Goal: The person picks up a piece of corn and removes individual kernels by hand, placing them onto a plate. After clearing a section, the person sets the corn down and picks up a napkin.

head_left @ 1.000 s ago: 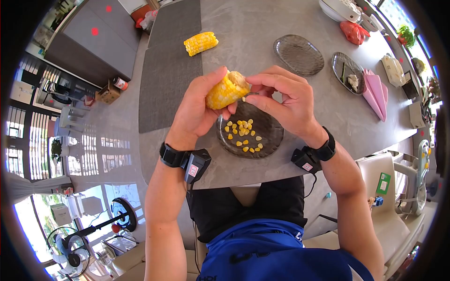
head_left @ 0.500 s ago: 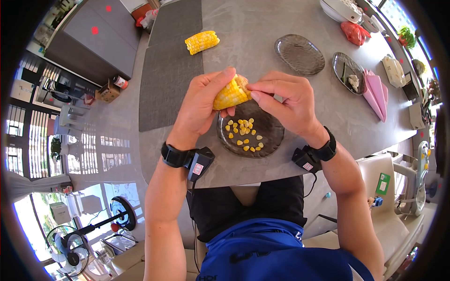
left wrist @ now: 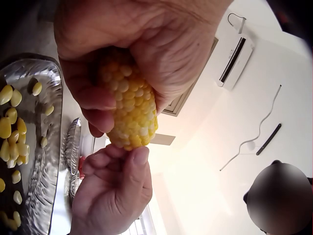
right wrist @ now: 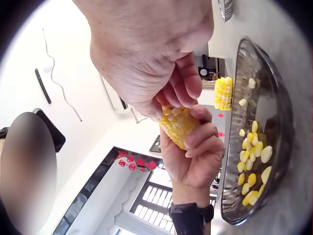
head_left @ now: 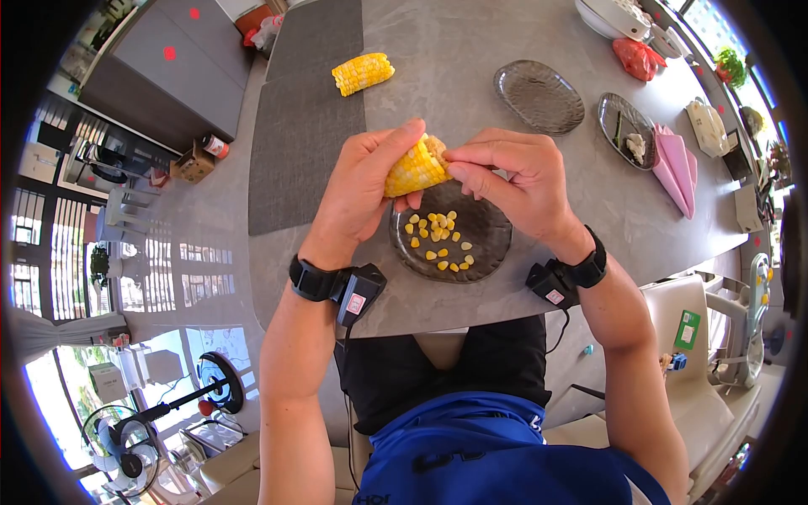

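Observation:
My left hand (head_left: pixel 355 181) grips a piece of corn on the cob (head_left: pixel 414 171), tilted above a dark textured glass plate (head_left: pixel 495 240). Bare core shows at the cob's upper right end. There my right hand (head_left: pixel 523 181) pinches with thumb and forefinger at a kernel on the edge, the fingertips hiding it. In the right wrist view, kernels (right wrist: pixel 177 120) line the cob right beside those fingertips. Several loose corn kernels (head_left: pixel 438 222) lie on the plate below. A second piece of corn (head_left: pixel 363 74) rests farther back, partly on a grey table runner (head_left: pixel 303 151).
An oval glass plate (head_left: pixel 539 97) sits behind my right hand. Beyond it are a plate with scraps (head_left: pixel 619 109), a folded pink cloth (head_left: pixel 676 172), a red plastic bag (head_left: pixel 637 59) and a white bowl (head_left: pixel 602 18). The table's near edge (head_left: pixel 404 330) runs before my lap.
The cob has turned and shifted slightly right in my left hand. My right thumb and forefinger, apart a second ago with a kernel near them, have closed together at the cob's end.

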### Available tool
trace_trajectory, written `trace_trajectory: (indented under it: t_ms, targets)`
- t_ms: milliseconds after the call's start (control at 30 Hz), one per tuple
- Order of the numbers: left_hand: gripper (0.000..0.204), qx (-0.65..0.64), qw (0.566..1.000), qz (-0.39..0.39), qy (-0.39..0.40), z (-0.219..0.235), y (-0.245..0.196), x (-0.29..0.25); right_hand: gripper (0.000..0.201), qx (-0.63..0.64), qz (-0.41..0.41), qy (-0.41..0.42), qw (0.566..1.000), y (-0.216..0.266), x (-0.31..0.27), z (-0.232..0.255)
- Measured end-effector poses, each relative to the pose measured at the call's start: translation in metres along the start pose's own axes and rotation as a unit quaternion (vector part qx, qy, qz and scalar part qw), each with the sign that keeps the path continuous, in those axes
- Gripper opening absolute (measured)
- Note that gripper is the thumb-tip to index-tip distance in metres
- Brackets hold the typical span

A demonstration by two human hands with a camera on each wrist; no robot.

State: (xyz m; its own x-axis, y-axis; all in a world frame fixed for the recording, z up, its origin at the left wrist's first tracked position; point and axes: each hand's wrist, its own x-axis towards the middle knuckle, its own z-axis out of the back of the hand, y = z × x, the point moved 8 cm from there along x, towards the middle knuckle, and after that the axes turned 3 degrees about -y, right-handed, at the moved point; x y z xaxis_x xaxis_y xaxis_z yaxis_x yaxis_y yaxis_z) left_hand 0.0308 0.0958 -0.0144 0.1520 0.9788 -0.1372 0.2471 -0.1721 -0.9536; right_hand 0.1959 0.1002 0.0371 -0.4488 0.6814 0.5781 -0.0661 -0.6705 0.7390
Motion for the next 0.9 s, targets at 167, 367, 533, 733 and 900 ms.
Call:
trace_trajectory:
  t_ms: [167, 367, 533, 733, 900]
  targets:
    - [0.045, 0.004, 1.000, 0.005, -0.002, 0.000, 0.000, 0.000, 0.009, -0.050, 0.056, -0.021, 0.997, 0.009, -0.001, -0.001]
    - [0.045, 0.002, 1.000, 0.020, 0.009, -0.001, 0.005, 0.000, 0.008, 0.042, -0.018, -0.006, 0.999, -0.001, -0.003, -0.001]
    - [0.046, -0.013, 0.999, 0.027, 0.013, -0.001, 0.005, 0.001, 0.008, 0.150, -0.083, -0.006, 0.985, -0.012, -0.004, -0.004]
    - [0.048, -0.066, 0.997, 0.026, -0.012, 0.008, 0.000, 0.005, 0.010, 0.032, 0.070, 0.073, 0.994, 0.011, 0.002, -0.008]
    - [0.051, -0.099, 0.995, 0.029, -0.003, 0.010, 0.001, 0.006, 0.013, 0.052, 0.013, 0.140, 0.989, 0.002, -0.006, -0.028]
